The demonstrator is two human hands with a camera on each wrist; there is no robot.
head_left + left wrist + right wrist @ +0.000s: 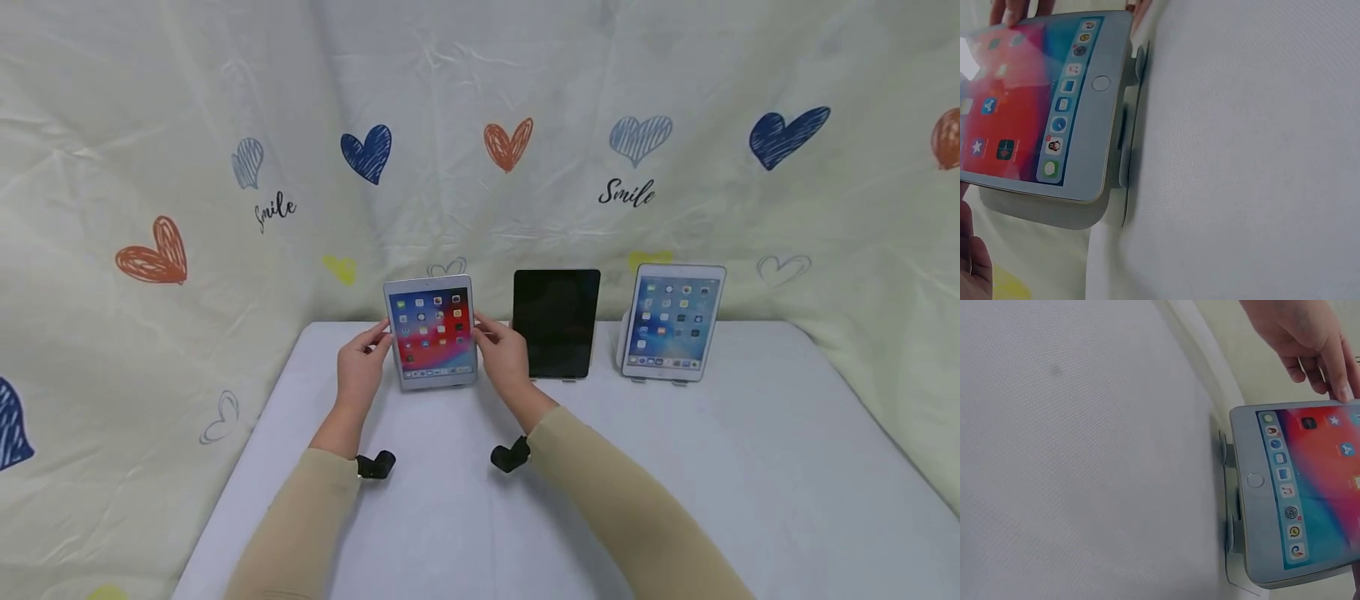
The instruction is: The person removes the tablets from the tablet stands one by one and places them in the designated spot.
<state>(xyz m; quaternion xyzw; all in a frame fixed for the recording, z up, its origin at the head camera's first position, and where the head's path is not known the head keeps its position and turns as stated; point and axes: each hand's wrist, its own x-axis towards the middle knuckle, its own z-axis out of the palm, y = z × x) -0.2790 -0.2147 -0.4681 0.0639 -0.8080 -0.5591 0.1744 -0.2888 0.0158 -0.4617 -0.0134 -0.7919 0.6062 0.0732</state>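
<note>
A white-framed tablet [435,333] with a red and blue home screen tilts back at the table's far edge. My left hand [360,367] pinches its left side edge, thumb and fingertips at the rim. On the opposite edge, my right hand [504,354] holds the frame the same way. Behind and below the tablet, a pale stand [1054,211] with small front lips shows in the left wrist view; the tablet's bottom edge is close over the lips. In the right wrist view, my left fingertips [1344,394] press on the tablet's edge.
Just right of my right hand, a dark-screened tablet [557,325] leans on a stand. Farther right, another white tablet [675,321] with a lit blue screen stands propped. A white cloth covers the table [465,517], and a heart-printed curtain [450,75] hangs behind.
</note>
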